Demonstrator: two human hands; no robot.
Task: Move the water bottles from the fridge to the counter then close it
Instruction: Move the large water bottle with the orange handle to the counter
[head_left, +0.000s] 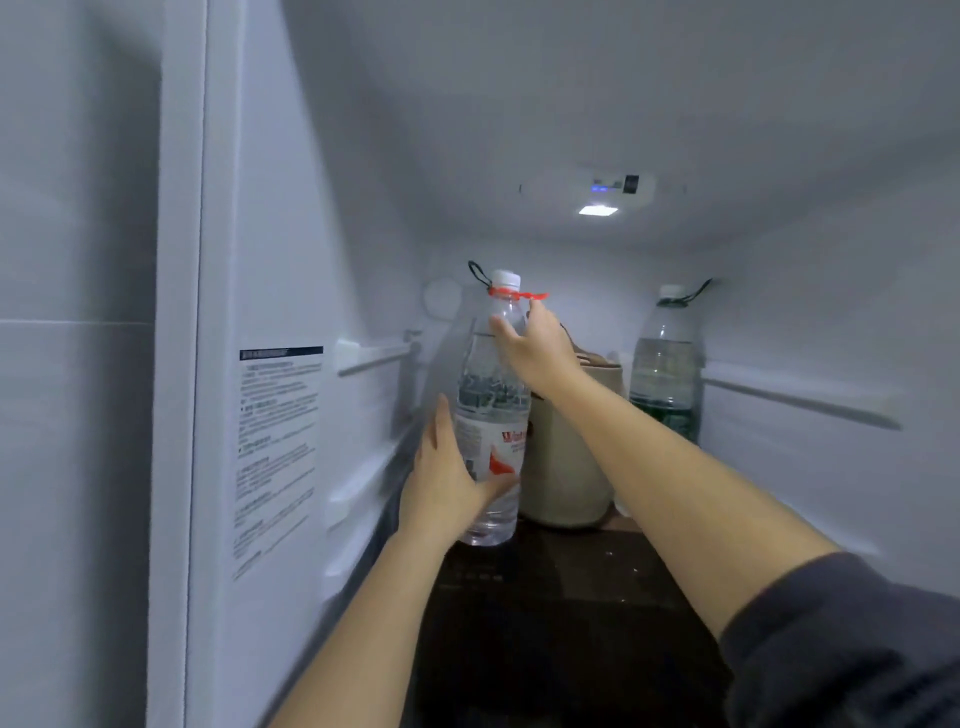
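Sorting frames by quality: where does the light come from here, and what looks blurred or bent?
Head view: light comes from one small ceiling lamp, leaving the dark shelf dim. Head view: the wall sticker print is smeared, unreadable. Head view: the wide lens bows the left wall; the red-ringed bottle looks fairly sharp.

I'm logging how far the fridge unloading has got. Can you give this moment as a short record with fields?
in hand: red-labelled bottle, upright, inside the fridge
left hand: grips its lower body
right hand: grips its neck
waiting: green-labelled bottle, back right, untouched
between them: beige container
light: on
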